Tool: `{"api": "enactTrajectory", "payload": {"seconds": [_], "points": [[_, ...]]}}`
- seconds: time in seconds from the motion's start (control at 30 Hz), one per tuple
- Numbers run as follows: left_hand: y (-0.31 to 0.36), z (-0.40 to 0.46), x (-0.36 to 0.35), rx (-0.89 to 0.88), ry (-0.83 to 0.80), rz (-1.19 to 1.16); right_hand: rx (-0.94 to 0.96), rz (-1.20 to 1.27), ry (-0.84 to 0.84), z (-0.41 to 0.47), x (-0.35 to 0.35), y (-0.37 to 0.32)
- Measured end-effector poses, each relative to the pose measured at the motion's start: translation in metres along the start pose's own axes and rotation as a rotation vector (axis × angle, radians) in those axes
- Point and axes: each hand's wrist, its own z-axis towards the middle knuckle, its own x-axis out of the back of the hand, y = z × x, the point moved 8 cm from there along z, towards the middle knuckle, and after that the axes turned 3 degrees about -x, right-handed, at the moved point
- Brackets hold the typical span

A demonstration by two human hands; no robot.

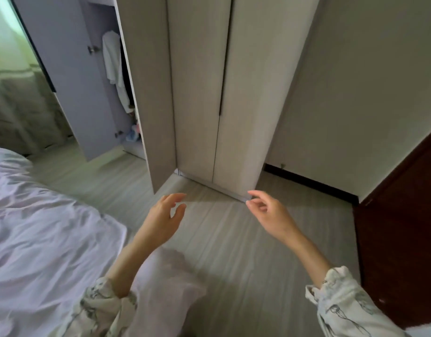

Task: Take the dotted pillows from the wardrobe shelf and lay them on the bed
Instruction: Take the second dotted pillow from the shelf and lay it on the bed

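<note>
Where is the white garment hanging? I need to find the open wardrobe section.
In the head view, the white fabric garment hangs upper left, inside the open grey wardrobe compartment, between two open doors.

A white garment (113,62) hung above blurred, perhaps folded clothes (134,133); right of it, a dark wooden door (402,215) stood ajar.

Pale lilac bed (39,227); beige wardrobe (234,93); dark brown door (399,239).

Both arms reach forward, patterned sleeves pushed back. The left hand (164,216) is spread loosely, empty; the right hand (268,212), farther right, curls its fingers, also empty.
</note>
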Motion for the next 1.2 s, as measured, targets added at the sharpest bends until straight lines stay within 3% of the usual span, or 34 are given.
{"api": "enactTrajectory", "payload": {"seconds": [0.27,0.5,0.83,1.0,1.2], "points": [[-0.066,0.158,-0.020,0.147,0.079,-0.077,0.052,-0.021,-0.101,0.198,-0.039,-0.009],[-0.116,0.277,0.028,0.256,0.240,-0.081,0.151,-0.031,-0.190,0.354,-0.072,-0.054],[-0.201,0.363,0.106,0.429,0.439,0.045,0.344,-0.006,-0.497,0.518,-0.201,-0.142],[-0.228,0.397,0.158,0.524,0.593,0.114,0.498,-0.017,-0.688,0.568,-0.262,-0.206],[-0.253,0.423,0.214,0.603,0.709,0.140,0.550,0.057,-0.844,0.616,-0.332,-0.269]]}}
